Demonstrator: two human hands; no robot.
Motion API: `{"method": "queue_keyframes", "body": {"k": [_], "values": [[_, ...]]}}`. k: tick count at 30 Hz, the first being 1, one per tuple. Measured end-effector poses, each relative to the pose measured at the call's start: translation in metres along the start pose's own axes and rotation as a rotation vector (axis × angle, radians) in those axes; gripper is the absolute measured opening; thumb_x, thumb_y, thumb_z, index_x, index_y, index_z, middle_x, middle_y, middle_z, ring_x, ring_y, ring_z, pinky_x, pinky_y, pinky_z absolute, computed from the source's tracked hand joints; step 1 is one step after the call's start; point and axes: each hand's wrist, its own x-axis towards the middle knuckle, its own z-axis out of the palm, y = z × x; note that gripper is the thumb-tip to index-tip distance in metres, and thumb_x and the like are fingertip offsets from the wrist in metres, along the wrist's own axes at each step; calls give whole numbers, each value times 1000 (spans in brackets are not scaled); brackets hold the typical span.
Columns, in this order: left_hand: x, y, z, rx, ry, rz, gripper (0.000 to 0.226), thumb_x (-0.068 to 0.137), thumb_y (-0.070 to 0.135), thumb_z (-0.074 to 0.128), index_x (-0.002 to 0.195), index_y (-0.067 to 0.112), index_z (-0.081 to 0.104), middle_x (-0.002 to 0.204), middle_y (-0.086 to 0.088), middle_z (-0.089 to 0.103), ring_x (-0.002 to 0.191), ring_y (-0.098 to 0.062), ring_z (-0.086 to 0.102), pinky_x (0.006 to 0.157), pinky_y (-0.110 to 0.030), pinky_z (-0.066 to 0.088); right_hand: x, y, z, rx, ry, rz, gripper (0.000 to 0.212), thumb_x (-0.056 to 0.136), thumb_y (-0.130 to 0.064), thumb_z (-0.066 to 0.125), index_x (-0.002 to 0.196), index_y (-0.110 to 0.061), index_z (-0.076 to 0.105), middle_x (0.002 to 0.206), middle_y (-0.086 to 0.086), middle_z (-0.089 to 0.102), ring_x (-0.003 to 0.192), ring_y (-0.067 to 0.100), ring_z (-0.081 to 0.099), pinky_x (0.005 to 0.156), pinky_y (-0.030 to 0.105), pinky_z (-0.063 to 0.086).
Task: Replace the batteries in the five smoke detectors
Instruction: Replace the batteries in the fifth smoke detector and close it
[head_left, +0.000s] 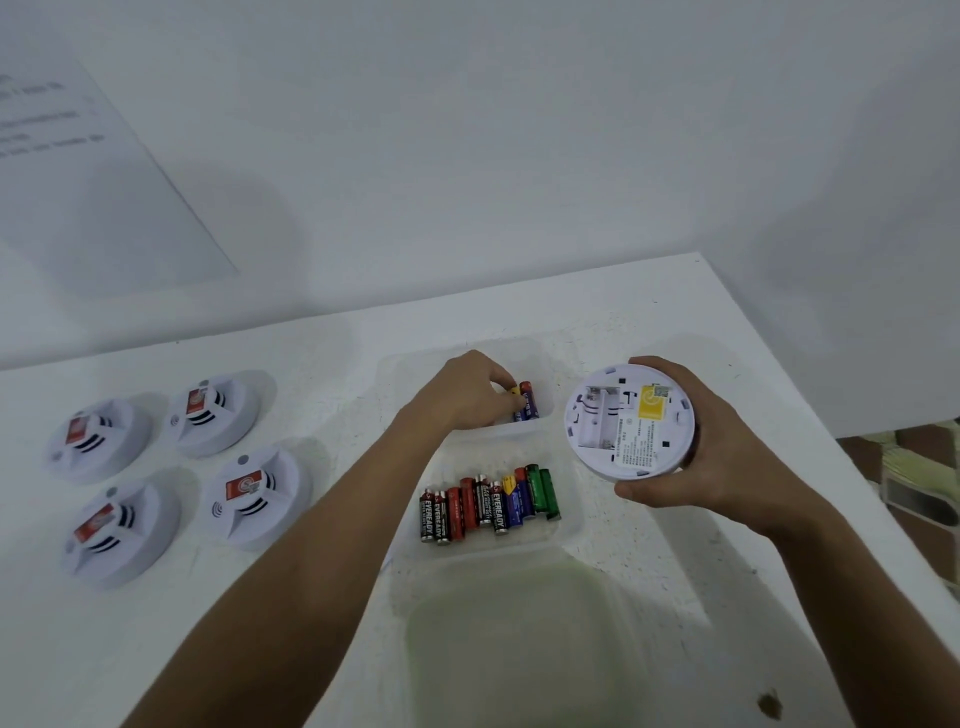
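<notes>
White detectors (176, 467) left, left grip (470, 392) pinching battery (514, 395), right grip (727, 457) clasping open detector (628, 421)

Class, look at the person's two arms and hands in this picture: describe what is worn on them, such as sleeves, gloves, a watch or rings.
Both arms are bare as far as the frame shows: no sleeve shows. The left hand and the right hand wear no gloves. No watch or bracelet shows on either wrist, and no ring shows on the visible fingers.
</notes>
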Motion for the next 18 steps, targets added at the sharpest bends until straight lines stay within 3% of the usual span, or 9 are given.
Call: {"method": "queue_keyframes", "body": {"k": [3, 6, 12, 14, 18], "values": [[-4, 1, 1, -68, 40, 0, 27, 82, 31, 73, 105, 17, 69, 84, -4, 72, 68, -11, 63, 59, -22, 46, 2, 0, 3, 12, -6, 1, 96, 52, -16, 90, 137, -28, 45, 124, -18, 60, 119, 6, 58, 89, 15, 51], [-14, 3, -1, -181, 111, -2, 18, 81, 22, 72, 97, 17, 64, 85, -4, 73, 71, -16, 69, 60, -28, 55, 5, -3, 6, 19, -17, -12, 96, 53, -15, 90, 137, -27, 44, 126, -16, 60, 120, 7, 58, 91, 17, 52], [-60, 27, -15, -426, 518, 166, 16, 84, 26, 72, 97, 27, 62, 80, 9, 72, 69, -4, 65, 53, -12, 46, 10, -9, 12, 28, -49, -53, 95, 55, -12, 90, 138, -23, 45, 127, -14, 60, 121, 8, 57, 92, 17, 51], [-78, 37, -16, -476, 508, 253, 15, 82, 26, 74, 93, 27, 63, 77, 10, 73, 67, -5, 65, 60, -15, 50, 11, -10, 16, 31, -57, -67, 95, 55, -12, 90, 138, -21, 45, 126, -11, 60, 120, 10, 58, 91, 18, 52], [-94, 42, -4, -475, 341, 314, 16, 81, 24, 76, 91, 30, 64, 75, 11, 73, 65, -7, 65, 64, -24, 54, 14, -15, 24, 37, -70, -94, 96, 55, -10, 90, 139, -17, 43, 124, -11, 62, 117, 10, 60, 89, 16, 51]]}}
